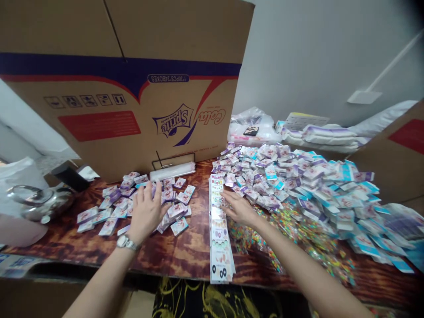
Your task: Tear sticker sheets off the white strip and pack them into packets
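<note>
My left hand point(145, 210), a watch on its wrist, is over a loose group of small white, purple and blue boxes point(111, 226). Its fingers are spread and nothing shows in them; contact with the boxes below cannot be made out. My right hand point(241, 208) reaches in from the right, fingers stretched out at the edge of a long stack of printed paper strips point(218, 245). Its fingertips overlap the strips, and I see no grip on them. Small clear packets of colourful candy point(291, 234) lie beneath and beside my right forearm.
A large cardboard box point(139, 110) stands at the back of the brown table point(190, 256). A big heap of small boxes point(298, 176) fills the right side. Clear plastic sleeves point(172, 171) lie against the cardboard. At far left is a metal kettle point(43, 203).
</note>
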`<act>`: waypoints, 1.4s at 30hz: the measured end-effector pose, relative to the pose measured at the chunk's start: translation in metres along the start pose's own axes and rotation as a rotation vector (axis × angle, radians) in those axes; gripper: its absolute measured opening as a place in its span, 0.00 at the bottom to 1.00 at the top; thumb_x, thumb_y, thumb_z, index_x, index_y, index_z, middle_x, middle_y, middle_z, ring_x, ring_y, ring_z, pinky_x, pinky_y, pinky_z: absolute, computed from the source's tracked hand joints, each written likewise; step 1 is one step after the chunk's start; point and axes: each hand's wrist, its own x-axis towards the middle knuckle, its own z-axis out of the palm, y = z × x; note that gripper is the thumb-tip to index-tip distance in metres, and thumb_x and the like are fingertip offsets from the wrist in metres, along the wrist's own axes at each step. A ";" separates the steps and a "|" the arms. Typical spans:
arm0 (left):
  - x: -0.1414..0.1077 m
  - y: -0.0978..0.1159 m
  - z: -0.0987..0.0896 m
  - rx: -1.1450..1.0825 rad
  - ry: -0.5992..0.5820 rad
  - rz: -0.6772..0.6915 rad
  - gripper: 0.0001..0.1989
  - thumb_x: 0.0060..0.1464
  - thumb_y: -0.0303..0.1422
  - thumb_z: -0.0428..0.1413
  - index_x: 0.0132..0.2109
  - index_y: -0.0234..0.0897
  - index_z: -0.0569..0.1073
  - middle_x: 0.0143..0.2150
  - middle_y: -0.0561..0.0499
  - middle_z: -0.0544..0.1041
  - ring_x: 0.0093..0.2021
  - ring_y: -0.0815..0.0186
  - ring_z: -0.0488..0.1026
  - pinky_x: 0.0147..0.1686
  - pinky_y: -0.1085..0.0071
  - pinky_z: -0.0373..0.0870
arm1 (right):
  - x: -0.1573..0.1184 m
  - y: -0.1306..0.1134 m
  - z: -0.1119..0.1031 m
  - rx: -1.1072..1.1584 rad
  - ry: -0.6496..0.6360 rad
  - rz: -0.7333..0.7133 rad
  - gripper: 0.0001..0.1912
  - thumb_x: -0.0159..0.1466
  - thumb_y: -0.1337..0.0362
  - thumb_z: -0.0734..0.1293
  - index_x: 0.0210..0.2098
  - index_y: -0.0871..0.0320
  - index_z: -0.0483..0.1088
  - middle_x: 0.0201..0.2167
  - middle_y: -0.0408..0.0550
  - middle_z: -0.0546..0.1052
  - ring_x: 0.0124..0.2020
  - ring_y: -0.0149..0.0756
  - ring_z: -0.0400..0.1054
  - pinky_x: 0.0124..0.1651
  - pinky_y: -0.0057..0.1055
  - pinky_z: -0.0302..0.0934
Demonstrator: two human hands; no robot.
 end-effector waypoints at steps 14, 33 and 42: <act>-0.077 0.116 0.015 -0.610 -0.447 0.521 0.25 0.59 0.38 0.49 0.61 0.36 0.59 0.62 0.39 0.60 0.64 0.48 0.50 0.58 0.45 0.53 | -0.011 0.007 0.031 -0.081 -0.046 -0.059 0.18 0.62 0.57 0.64 0.52 0.52 0.69 0.55 0.52 0.68 0.57 0.47 0.59 0.59 0.47 0.52; -0.039 0.128 -0.020 -1.999 -0.693 -0.664 0.24 0.54 0.51 0.50 0.40 0.33 0.72 0.34 0.45 0.77 0.31 0.63 0.74 0.31 0.69 0.71 | -0.051 -0.093 -0.047 0.183 0.253 -0.152 0.12 0.67 0.67 0.59 0.46 0.57 0.70 0.36 0.47 0.78 0.35 0.32 0.72 0.37 0.30 0.67; -0.042 0.130 -0.022 -1.996 -0.689 -0.696 0.15 0.50 0.41 0.59 0.38 0.32 0.74 0.33 0.48 0.76 0.32 0.65 0.71 0.32 0.71 0.68 | -0.050 -0.084 -0.023 -0.079 0.405 -0.372 0.16 0.65 0.72 0.59 0.52 0.59 0.67 0.43 0.51 0.76 0.44 0.37 0.69 0.45 0.35 0.65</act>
